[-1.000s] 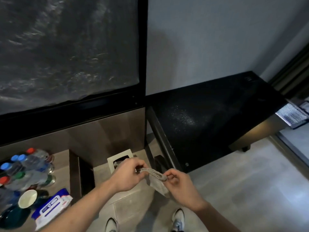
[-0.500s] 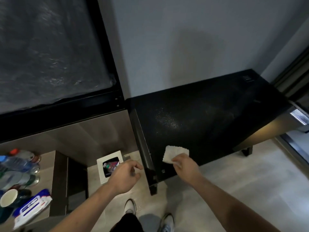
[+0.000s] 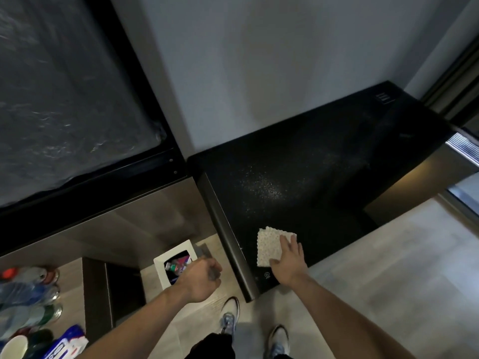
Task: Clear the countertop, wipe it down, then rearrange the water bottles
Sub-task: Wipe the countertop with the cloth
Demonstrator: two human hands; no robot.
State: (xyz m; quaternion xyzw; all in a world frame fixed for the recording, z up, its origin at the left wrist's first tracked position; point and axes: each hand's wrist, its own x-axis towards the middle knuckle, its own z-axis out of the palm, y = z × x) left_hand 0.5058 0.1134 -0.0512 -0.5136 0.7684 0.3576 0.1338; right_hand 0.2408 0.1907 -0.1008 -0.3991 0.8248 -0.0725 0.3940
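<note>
Black and speckled, the countertop [image 3: 324, 161] ran along the grey wall [image 3: 259, 60], and near its front left corner lay the pale waffle-textured cloth [image 3: 268, 244]. We had our right hand [image 3: 289, 257] flat on the cloth, fingers straight and spread, pressing it to the surface without gripping it. Our left hand [image 3: 201, 279] hung off the counter, above the floor and just in front of the small white bin [image 3: 160, 263], its fingers loosely curled with nothing in them. Colourful wrappers showed inside the bin. The water bottles [image 3: 28, 296] lay bunched on a lower wooden surface [image 3: 72, 275] at the far left, well apart from the countertop, their red, blue and green caps blurred. Just in front of them sat a white cup [image 3: 13, 348] and a blue-and-white pack of wipes [image 3: 66, 343]. Our sneakers [image 3: 230, 317] stood on the pale floor [image 3: 388, 281] below.
</note>
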